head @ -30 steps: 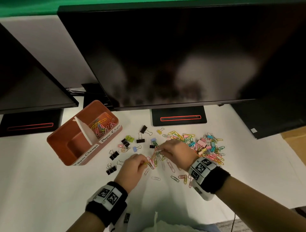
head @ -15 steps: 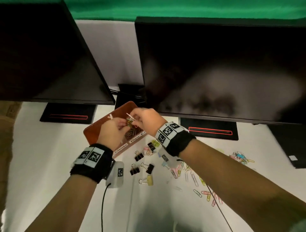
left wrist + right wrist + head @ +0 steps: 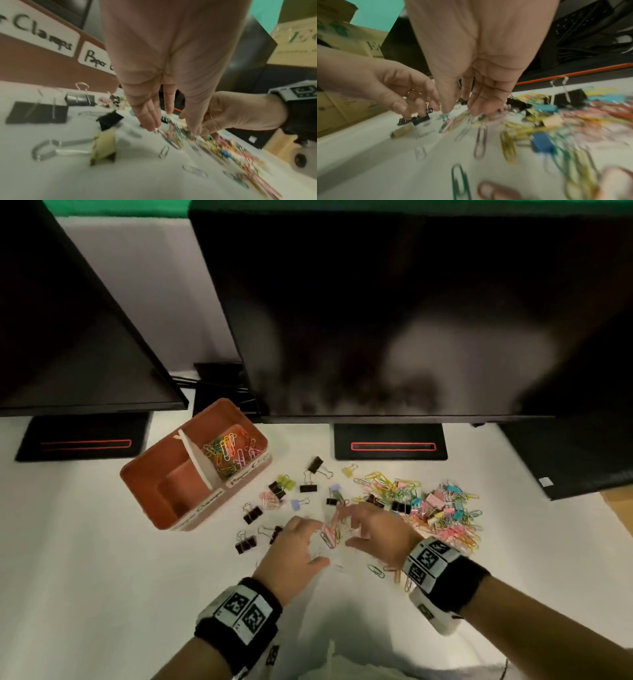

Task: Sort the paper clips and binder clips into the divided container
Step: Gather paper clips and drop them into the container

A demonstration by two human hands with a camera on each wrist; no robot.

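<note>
An orange divided container (image 3: 147, 474) stands at the left, labelled "Clamps" and "Paper Clips" (image 3: 96, 59). Its far compartment holds several coloured paper clips (image 3: 227, 451); the near compartment (image 3: 178, 494) shows nothing. A mixed pile of paper clips and pastel binder clips (image 3: 431, 505) lies to the right. Black binder clips (image 3: 252, 513) are scattered between the container and the pile. My left hand (image 3: 313, 537) and right hand (image 3: 349, 525) hover side by side with fingers stretched down. Their tips are on a few pink paper clips (image 3: 329, 530), and neither hand holds anything.
A large dark monitor (image 3: 394, 320) overhangs the far side of the table, and a second monitor (image 3: 68, 337) stands at the left. Their black stand bases (image 3: 390, 446) sit behind the clips. A yellow binder clip (image 3: 102, 146) lies by my left hand. Cardboard boxes (image 3: 342, 94) stand beyond the table edge.
Half a second ago both hands were over the container's paper clip compartment. They have come back down to the loose clips in front of the pile, holding nothing.
</note>
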